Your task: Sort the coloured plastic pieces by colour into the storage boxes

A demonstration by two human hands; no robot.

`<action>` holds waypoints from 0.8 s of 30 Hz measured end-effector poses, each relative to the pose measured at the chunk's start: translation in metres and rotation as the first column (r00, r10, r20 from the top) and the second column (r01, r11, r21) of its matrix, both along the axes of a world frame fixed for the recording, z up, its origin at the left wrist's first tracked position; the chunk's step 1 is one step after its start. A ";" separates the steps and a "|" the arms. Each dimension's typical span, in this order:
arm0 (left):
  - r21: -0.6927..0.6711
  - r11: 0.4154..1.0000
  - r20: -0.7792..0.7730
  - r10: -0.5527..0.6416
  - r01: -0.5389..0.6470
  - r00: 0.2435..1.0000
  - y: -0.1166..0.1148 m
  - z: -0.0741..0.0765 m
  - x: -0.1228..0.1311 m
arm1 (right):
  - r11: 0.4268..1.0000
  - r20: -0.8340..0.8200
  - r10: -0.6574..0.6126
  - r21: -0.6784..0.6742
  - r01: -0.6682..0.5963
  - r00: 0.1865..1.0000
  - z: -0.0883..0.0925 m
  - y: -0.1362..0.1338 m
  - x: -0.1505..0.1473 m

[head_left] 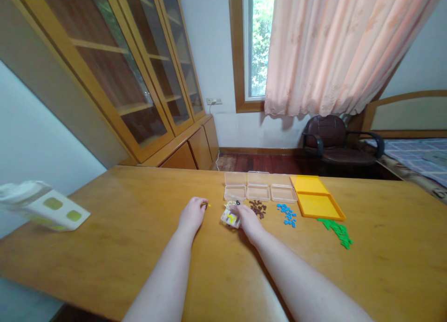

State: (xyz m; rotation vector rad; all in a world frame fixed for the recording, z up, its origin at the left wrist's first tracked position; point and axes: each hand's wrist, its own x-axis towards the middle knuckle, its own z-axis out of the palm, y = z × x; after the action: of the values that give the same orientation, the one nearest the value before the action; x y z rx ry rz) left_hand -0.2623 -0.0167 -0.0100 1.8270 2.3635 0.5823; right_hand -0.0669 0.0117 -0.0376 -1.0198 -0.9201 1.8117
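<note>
My left hand (193,212) rests low over the table with its fingers pinched together. A small yellow piece (209,204) shows at its fingertips, beside something dark too small to name. My right hand (247,219) is closed on the right side of a small clear box (226,221), which looks tilted and holds white and yellow pieces. A small black spot shows by the right thumb; what it is I cannot tell. Just right of this hand lies a pile of brown pieces (259,207). Farther right are loose blue pieces (287,215) and green pieces (337,231).
Three open clear boxes (235,192) stand in a row along the far table edge, lids back. Beside them is an open yellow-orange box (319,206). A white carton-like container (49,208) stands at the left. Beyond the wooden table (115,247) is an armchair (330,140).
</note>
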 end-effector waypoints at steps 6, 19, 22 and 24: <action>-0.059 0.998 0.009 -0.008 0.009 1.000 0.002 -0.006 0.004 | 1.000 0.005 -0.010 -0.004 0.010 1.000 0.000 0.000 -0.001; -0.097 0.994 -0.031 0.057 -0.060 0.998 0.004 -0.007 0.005 | 1.000 0.021 0.004 -0.012 -0.004 1.000 -0.001 0.001 0.000; -0.072 0.994 -0.023 0.076 -0.077 0.997 0.004 -0.006 0.003 | 1.000 0.011 -0.001 -0.020 0.001 1.000 0.001 0.001 0.000; 0.007 0.997 0.016 0.078 -0.078 0.997 0.002 -0.002 0.005 | 0.999 0.001 -0.003 -0.033 0.003 1.000 0.001 0.001 -0.001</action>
State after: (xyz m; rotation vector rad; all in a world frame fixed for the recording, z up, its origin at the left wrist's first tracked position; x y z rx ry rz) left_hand -0.2575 -0.0147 -0.0123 1.7331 2.4354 0.6124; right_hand -0.0676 0.0122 -0.0365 -1.0416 -0.8911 1.8295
